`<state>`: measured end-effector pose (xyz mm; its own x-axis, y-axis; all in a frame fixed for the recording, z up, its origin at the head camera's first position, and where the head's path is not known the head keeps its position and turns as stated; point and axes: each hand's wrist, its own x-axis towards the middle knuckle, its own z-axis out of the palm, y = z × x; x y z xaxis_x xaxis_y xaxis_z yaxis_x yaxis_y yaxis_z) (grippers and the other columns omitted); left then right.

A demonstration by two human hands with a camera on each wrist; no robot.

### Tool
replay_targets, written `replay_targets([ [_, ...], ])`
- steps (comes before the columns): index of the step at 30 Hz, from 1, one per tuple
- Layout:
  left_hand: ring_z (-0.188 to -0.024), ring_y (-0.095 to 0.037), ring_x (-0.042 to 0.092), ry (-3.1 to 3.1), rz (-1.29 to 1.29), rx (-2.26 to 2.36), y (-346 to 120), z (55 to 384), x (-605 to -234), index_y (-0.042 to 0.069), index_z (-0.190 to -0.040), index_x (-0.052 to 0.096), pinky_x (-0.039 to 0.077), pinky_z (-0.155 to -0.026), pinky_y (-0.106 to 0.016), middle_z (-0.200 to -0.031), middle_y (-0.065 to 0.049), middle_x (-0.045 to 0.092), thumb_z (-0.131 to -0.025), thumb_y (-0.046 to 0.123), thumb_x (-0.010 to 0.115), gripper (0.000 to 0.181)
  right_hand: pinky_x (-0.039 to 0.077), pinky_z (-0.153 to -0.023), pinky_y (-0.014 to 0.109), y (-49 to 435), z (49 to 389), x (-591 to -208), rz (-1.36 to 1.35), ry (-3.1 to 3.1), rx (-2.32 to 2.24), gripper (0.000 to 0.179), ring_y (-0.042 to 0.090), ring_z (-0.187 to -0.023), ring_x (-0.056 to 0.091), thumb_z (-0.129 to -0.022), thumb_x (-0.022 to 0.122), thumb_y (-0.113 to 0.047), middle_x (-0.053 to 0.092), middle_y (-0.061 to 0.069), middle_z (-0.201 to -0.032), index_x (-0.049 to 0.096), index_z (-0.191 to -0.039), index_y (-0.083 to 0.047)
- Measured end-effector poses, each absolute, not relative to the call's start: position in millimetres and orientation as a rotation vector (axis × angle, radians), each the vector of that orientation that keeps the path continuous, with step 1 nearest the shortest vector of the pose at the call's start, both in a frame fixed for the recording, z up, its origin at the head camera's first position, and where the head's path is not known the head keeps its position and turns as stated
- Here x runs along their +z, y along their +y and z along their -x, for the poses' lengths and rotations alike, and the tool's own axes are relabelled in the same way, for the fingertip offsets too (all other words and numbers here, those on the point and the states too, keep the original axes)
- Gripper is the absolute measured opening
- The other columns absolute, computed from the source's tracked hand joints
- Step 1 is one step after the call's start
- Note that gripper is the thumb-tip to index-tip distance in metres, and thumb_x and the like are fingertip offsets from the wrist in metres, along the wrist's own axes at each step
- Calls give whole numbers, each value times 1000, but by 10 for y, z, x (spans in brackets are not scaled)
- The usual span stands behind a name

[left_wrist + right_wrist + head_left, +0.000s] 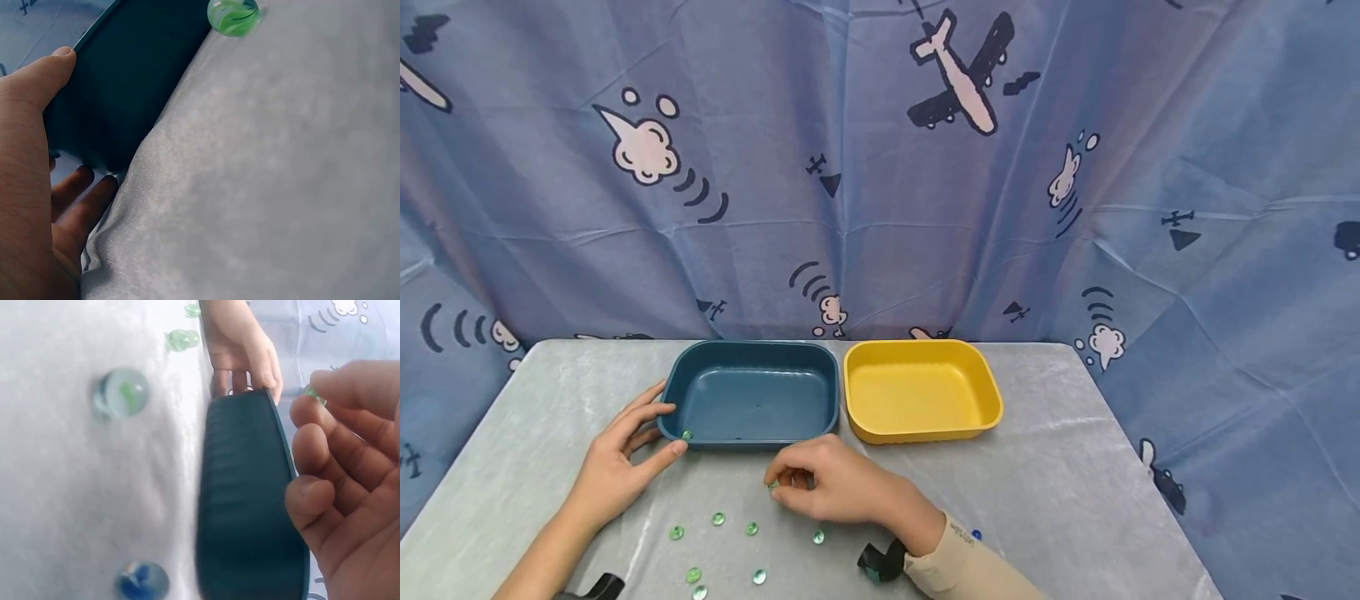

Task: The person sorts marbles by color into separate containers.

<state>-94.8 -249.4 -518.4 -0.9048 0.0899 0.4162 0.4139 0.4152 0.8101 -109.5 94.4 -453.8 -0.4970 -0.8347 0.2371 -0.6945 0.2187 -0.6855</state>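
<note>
My right hand (838, 483) pinches a green glass marble (314, 394) between thumb and index finger, just in front of the teal tray (752, 442). The other fingers of that hand are curled in. My left hand (617, 462) holds the tray at its front left corner, thumb at the front side and fingers along the left end. Inside that corner lies one green marble (687, 434). On the table before the tray are several loose marbles, clear with green swirls, such as one marble (752, 528) between the two hands.
A yellow tray (925, 436) stands to the right, close beside the teal one. A blue marble (976, 534) lies near the right sleeve (962, 562). Grey cloth covers the table (1075, 500), and a blue printed curtain (760, 250) hangs behind it.
</note>
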Motion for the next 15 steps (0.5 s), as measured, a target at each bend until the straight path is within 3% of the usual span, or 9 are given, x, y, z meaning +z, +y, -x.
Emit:
replay_targets([
  [15, -143, 4, 49, -2359, 443, -1499, -2513, 955, -5210, 1, -141, 67, 50, -102, -8, -170, -16, 44, -89, -9, 87, 57, 53, -67, 15, 1107, 1219, -4414, 1295, 2426, -1286, 12, 0, -79, 56, -102, 80, -10, 69, -9, -92, 79, -114, -12],
])
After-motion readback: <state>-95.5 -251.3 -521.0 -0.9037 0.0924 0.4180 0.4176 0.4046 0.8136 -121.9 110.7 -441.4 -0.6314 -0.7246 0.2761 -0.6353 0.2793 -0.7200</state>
